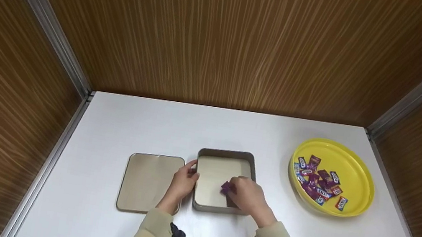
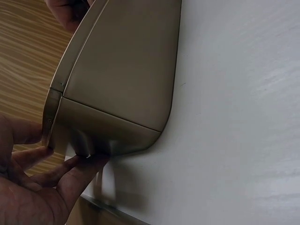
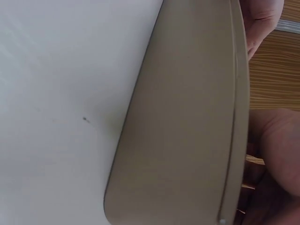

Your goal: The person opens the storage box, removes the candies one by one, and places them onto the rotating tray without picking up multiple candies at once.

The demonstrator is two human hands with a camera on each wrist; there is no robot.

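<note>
A shallow beige metal box (image 1: pixel 217 210) stands lidless near the middle of the white table. My left hand (image 1: pixel 184 182) holds its left side, thumb and fingers at the rim and outer wall; the left wrist view shows the fingertips (image 2: pixel 101 161) against the rounded corner. Over the box's inside, my right hand (image 1: pixel 247 194) pinches a small purple-wrapped candy (image 1: pixel 226 187), low above the pale floor. In the right wrist view, the box wall (image 3: pixel 178 122) hides most of the right hand's fingertips and the candy.
A flat beige lid (image 1: pixel 148 182) lies left of the box, partly under my left wrist. To the right, a round yellow tray (image 1: pixel 354 175) carries several wrapped candies (image 1: pixel 324 181) in purple, blue and red. Wood-grain panels (image 1: pixel 223 40) enclose the table at the back and sides.
</note>
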